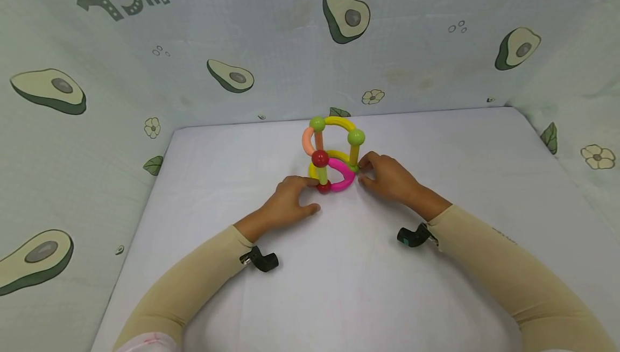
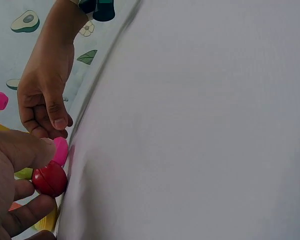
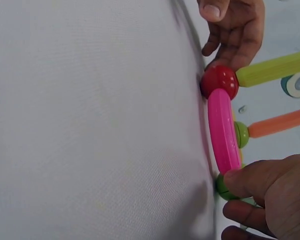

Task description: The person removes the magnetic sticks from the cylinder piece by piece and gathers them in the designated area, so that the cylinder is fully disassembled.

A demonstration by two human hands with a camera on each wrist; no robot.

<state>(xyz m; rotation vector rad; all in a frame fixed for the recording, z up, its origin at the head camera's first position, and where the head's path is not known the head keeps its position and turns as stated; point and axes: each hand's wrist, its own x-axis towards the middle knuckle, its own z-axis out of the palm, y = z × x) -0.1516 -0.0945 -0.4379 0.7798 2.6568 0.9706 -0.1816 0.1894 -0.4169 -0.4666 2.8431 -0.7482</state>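
A toy frame of coloured rods and balls stands upright on the white table in the head view. At its lower front is a red ball (image 1: 324, 187), joined by a curved pink rod (image 1: 345, 180) to a green ball (image 3: 224, 187) at the lower right. My left hand (image 1: 289, 201) reaches the lower red ball with its forefinger, the thumb spread away from it. My right hand (image 1: 387, 177) has its fingertips right at the lower green ball, its thumb lower beside the pink rod's end. Neither hand is closed round a piece.
The frame's top carries another red ball (image 1: 320, 158), green balls (image 1: 356, 137), a curved yellow rod (image 1: 341, 121) and a curved peach rod (image 1: 307, 141). Behind the white table (image 1: 310, 287) hangs an avocado-print cloth (image 1: 281, 18), which also runs along both sides.
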